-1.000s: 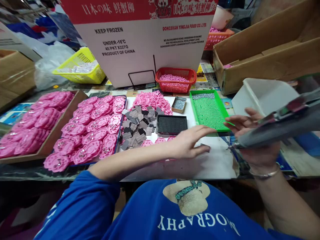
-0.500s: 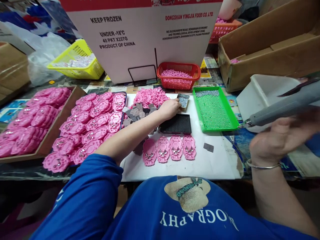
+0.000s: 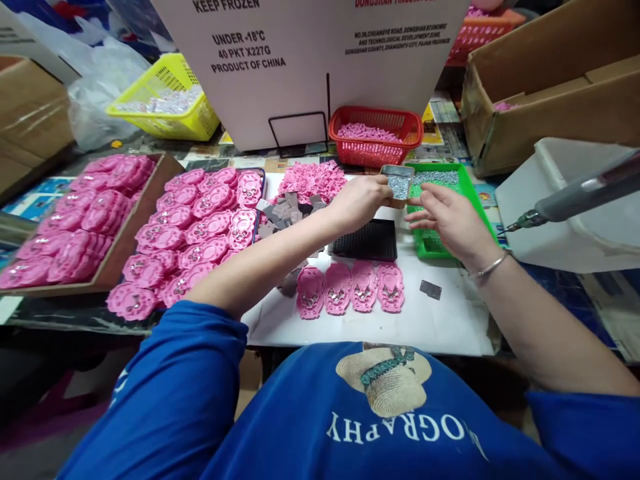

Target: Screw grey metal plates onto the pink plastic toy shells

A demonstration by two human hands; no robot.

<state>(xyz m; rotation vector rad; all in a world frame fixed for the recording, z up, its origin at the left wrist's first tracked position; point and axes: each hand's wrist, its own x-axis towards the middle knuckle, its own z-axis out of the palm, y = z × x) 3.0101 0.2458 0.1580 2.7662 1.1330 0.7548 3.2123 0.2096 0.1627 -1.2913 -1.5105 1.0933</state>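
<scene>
Right hand (image 3: 447,217): brought in from beside the grey pen-shaped electric screwdriver (image 3: 575,198) to just right of the small rectangular tin (image 3: 397,171), over the perforated green plastic tray (image 3: 473,193); fingers loosely spread, nothing visibly held; contact with the tin impossible to tell.
Left hand (image 3: 363,200): at the tin's left edge, fingers curled together, apparently pinching the rim, probably to steady or shift it; any piece inside the pinch hidden.
Tin: shifted slightly rightward, close against or over the green tray's left side; tiny silvery pieces inside, apparently screws.
Scalloped pink plastic shells (image 3: 363,280): four in a row, near-left of the tin, likely lined up for easy reach.
Flat dark-grey plate (image 3: 431,289): alone, near-right of the tin.
Black gridded tray (image 3: 375,239): just nearer than the tin, partly covered by the left forearm.
Screwdriver: well right of the tin, out of both hands, perhaps to free the fingers; rear end cut off.
</scene>
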